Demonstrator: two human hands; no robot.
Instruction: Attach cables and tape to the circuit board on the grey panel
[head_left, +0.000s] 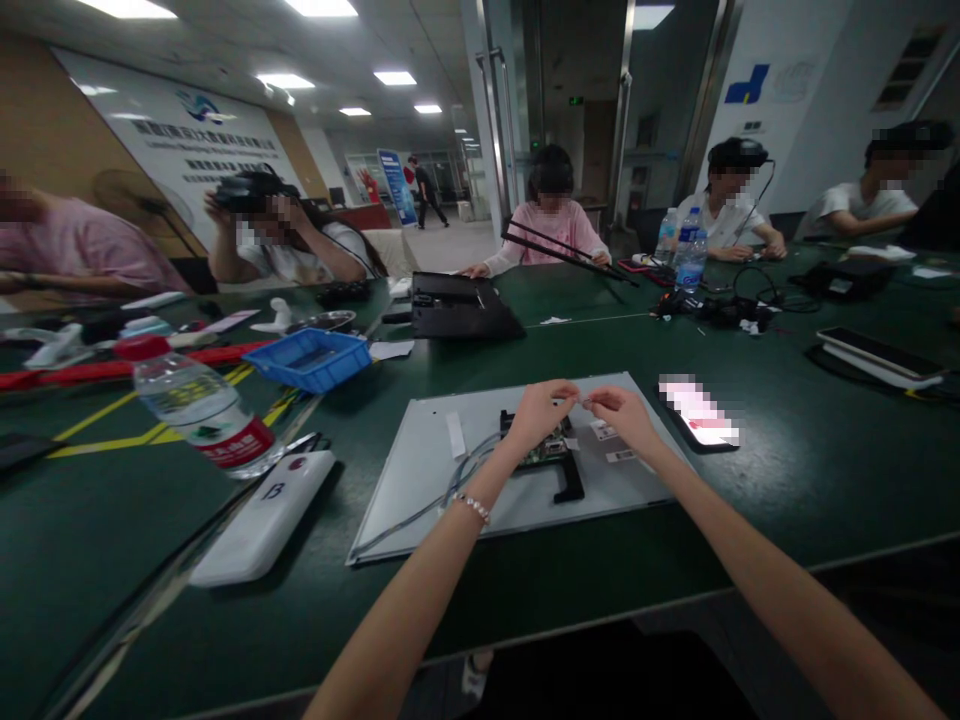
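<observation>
A grey flat panel (409, 470), like the back of a display, lies on the green table. On its middle sits a black bracket (571, 480) around a green circuit board (551, 448), which my left forearm partly covers. Grey cables (457, 490) run from the board to the panel's near left corner. Above the board, my left hand (541, 410) and my right hand (619, 408) meet with fingertips pinched. Between them is something small and pale, too small to name. White labels (621, 456) are stuck on the panel beneath my right hand.
A phone (697, 415) lies right of the panel. To the left are a white power bank (262, 520), a water bottle (206, 410) and a blue tray (311, 360). A black plastic casing (465, 305) stands beyond. Several people sit around the table (825, 480).
</observation>
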